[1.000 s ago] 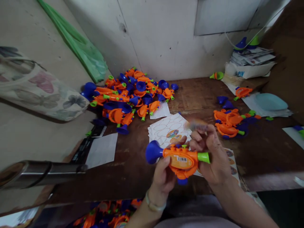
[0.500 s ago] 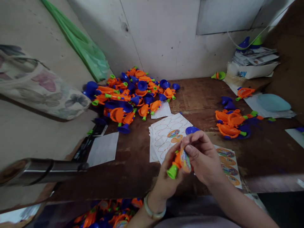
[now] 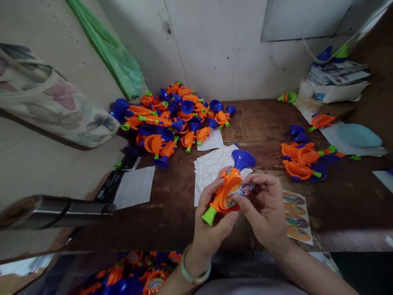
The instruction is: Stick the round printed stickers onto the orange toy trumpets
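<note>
My left hand is wrapped round an orange toy trumpet with a blue bell and a lime green mouthpiece. It is tilted, the bell pointing up and away and the mouthpiece toward me. Between the thumb and fingers of my right hand is a colourful oval sticker, which lies against the side of the trumpet. Under the trumpet's far end are white sticker sheets with oval outlines. Beside my right wrist is another sticker sheet with several printed ovals.
A large pile of toy trumpets stands at the back left, and a smaller group lies at the right. More trumpets are below the table's front edge. A metal flask juts in at the left. A light blue dish rests on papers.
The trumpet has turned so its side and blue bell now show. The sticker in my right hand has come down along the trumpet's side. The view has shifted slightly.
</note>
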`<act>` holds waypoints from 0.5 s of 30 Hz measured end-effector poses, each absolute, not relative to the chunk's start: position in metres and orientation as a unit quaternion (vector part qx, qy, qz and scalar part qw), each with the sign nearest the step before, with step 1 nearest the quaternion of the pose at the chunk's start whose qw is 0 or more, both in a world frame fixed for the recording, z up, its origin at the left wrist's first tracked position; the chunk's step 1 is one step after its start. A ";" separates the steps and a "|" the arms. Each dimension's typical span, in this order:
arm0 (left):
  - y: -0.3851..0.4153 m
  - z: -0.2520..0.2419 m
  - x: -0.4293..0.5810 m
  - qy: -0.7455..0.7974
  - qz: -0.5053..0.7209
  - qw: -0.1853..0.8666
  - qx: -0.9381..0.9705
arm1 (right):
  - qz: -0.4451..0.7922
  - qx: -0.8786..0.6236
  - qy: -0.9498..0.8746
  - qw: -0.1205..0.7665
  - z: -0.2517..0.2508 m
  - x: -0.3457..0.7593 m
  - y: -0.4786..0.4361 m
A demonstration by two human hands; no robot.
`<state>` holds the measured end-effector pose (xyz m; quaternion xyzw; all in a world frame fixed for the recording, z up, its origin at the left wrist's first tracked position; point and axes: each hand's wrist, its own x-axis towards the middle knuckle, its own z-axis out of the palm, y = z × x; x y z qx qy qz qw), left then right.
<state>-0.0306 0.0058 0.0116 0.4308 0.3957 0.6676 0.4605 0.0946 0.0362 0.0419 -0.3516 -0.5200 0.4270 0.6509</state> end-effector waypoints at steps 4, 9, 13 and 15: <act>0.005 0.012 -0.029 0.411 0.669 0.455 0.419 | 0.424 -0.360 -0.521 0.648 0.040 0.095 0.036; 0.006 0.010 -0.029 0.414 0.668 0.457 0.417 | 0.428 -0.368 -0.518 0.643 0.038 0.095 0.036; 0.006 0.006 -0.028 0.414 0.669 0.462 0.409 | 0.423 -0.368 -0.524 0.640 0.037 0.095 0.037; 0.007 0.004 -0.027 0.414 0.671 0.469 0.399 | 0.422 -0.367 -0.527 0.640 0.037 0.095 0.037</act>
